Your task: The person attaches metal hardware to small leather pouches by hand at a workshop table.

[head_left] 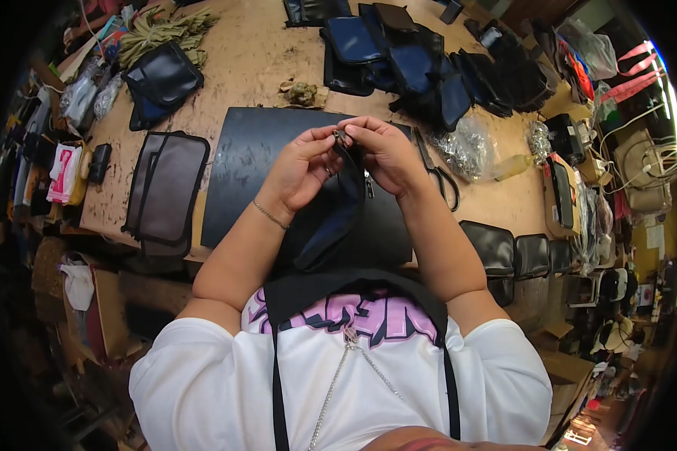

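My left hand [308,167] and my right hand [386,154] meet in front of me, each pinching the top end of a black bag piece [331,218]. Something small and metallic [342,137] shows between the fingertips; its exact kind is too small to make out. The piece hangs down from the fingers toward my apron, with a zipper pull [368,184] visible beside my right hand. Under the hands lies a large black mat [252,161] on the wooden table [256,60].
Scissors [444,177] and a plastic bag of metal hardware [466,146] lie right of the mat. Black bag pieces [410,64] are piled at the back. Grey panels [169,188] rest at left. Finished-looking black pouches [489,248] line the right front edge.
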`<action>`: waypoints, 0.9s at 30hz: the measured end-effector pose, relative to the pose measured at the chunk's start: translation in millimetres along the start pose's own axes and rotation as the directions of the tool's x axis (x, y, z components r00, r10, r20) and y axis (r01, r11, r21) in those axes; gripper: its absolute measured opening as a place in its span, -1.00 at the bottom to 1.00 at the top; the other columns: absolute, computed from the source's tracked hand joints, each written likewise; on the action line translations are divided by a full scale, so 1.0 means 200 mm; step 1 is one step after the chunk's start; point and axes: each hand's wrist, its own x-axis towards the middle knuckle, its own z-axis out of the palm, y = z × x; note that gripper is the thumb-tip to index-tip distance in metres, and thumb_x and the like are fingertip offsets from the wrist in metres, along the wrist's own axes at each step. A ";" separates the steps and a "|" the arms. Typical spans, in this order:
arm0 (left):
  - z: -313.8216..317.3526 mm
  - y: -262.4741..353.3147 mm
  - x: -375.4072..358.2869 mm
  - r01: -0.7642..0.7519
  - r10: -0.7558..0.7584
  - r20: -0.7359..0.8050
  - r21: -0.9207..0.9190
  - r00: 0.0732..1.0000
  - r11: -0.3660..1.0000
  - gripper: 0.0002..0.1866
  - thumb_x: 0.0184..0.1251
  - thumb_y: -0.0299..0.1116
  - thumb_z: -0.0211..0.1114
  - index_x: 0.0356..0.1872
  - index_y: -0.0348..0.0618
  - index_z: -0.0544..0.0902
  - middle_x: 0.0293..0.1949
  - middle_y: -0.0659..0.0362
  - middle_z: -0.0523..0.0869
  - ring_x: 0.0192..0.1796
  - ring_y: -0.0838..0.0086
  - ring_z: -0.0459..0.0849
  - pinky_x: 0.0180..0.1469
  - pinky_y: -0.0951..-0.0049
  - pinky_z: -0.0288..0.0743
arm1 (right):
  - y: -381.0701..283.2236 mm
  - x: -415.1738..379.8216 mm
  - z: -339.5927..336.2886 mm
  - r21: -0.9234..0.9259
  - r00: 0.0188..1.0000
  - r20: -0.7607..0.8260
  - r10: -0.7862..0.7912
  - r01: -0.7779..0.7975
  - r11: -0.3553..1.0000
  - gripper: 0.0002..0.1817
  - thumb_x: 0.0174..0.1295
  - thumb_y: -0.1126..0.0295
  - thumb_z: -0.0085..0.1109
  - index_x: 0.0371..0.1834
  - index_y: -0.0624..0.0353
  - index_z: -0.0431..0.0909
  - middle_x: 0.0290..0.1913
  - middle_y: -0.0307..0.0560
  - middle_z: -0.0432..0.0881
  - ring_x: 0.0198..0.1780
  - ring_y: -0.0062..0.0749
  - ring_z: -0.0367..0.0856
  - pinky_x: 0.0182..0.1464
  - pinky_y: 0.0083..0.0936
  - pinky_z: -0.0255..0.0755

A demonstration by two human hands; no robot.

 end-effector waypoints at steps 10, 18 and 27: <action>0.04 0.07 0.00 -0.248 0.292 -0.043 0.417 0.955 0.874 -0.79 0.46 -0.49 0.26 0.05 -0.28 0.64 -0.09 0.17 0.73 -0.03 0.52 0.70 0.12 0.45 0.58 | 0.05 -0.04 0.03 -0.129 0.988 -0.047 -0.148 0.140 0.982 -0.81 0.32 0.55 0.29 -0.02 0.25 0.61 -0.10 -0.20 0.70 -0.11 -0.63 0.65 -0.02 -0.66 0.53; 0.09 0.12 0.02 -0.303 0.339 0.052 0.589 0.939 0.749 -0.78 0.45 -0.52 0.27 0.06 -0.33 0.65 -0.11 0.18 0.73 -0.06 0.56 0.68 0.09 0.49 0.58 | -0.02 -0.07 -0.01 -0.060 0.989 0.093 -0.118 0.124 0.990 -0.84 0.35 0.49 0.28 -0.04 0.23 0.61 -0.13 -0.20 0.70 -0.12 -0.61 0.64 -0.02 -0.64 0.52; 0.14 0.14 0.00 -0.327 0.343 0.134 0.730 0.930 0.601 -0.81 0.42 -0.52 0.29 -0.01 -0.33 0.67 -0.11 0.19 0.74 -0.06 0.61 0.66 0.02 0.59 0.55 | -0.04 -0.08 -0.01 -0.266 0.991 0.039 -0.129 0.134 0.955 -0.84 0.35 0.45 0.30 -0.07 0.20 0.60 -0.18 -0.26 0.67 -0.17 -0.66 0.60 -0.05 -0.66 0.48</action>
